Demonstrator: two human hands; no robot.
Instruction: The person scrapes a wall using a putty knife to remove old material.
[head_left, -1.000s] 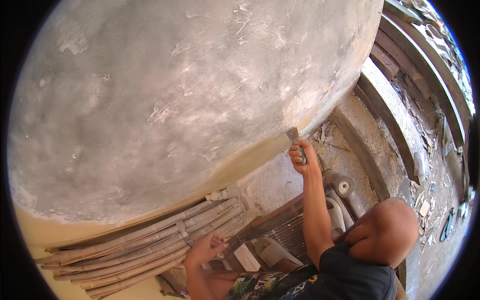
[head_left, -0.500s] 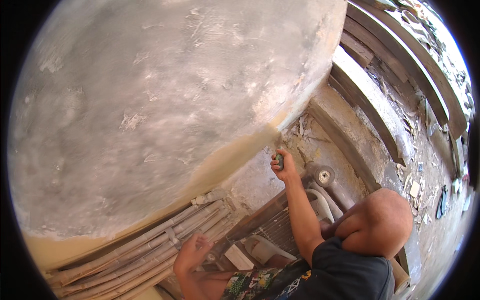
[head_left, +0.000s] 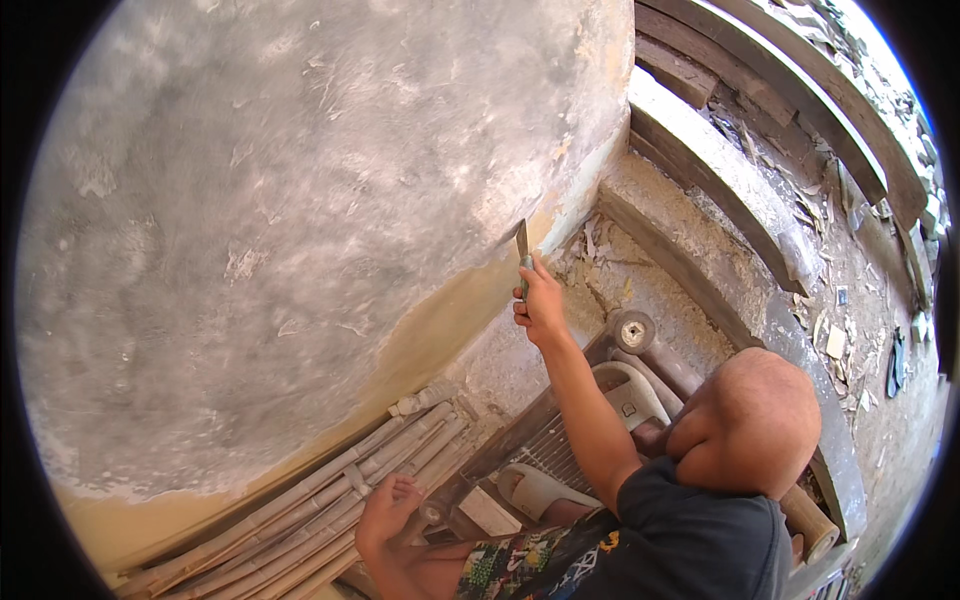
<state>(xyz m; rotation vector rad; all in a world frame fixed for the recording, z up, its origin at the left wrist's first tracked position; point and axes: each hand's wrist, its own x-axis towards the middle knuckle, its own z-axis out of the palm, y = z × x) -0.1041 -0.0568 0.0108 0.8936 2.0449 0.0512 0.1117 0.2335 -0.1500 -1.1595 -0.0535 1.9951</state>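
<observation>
My right hand (head_left: 541, 305) is wrapped round the green handle of a scraper (head_left: 523, 245) with a narrow metal blade. The blade points up at the wall (head_left: 300, 200), by the border between grey, patchy plaster and a yellow painted band (head_left: 430, 315). A dark shadow lies beside its tip; whether it touches the wall I cannot tell. My left hand (head_left: 388, 510) rests low near my leg, its fingers loosely bent and apart, with nothing in it. Just beyond it lie bamboo poles (head_left: 300, 525).
Sandals (head_left: 640, 393) on my feet rest on a slatted wooden frame with a round post end (head_left: 632, 331). Paint flakes (head_left: 590, 245) lie in the wall's corner. To the right stand a low ledge (head_left: 680, 255), long timber beams (head_left: 720, 180) and ground strewn with debris (head_left: 840, 340).
My right hand has moved up and left, bringing the scraper to the lower wall, and its blade now shows clearly. My left hand stays low by the poles. The view has shifted slightly.
</observation>
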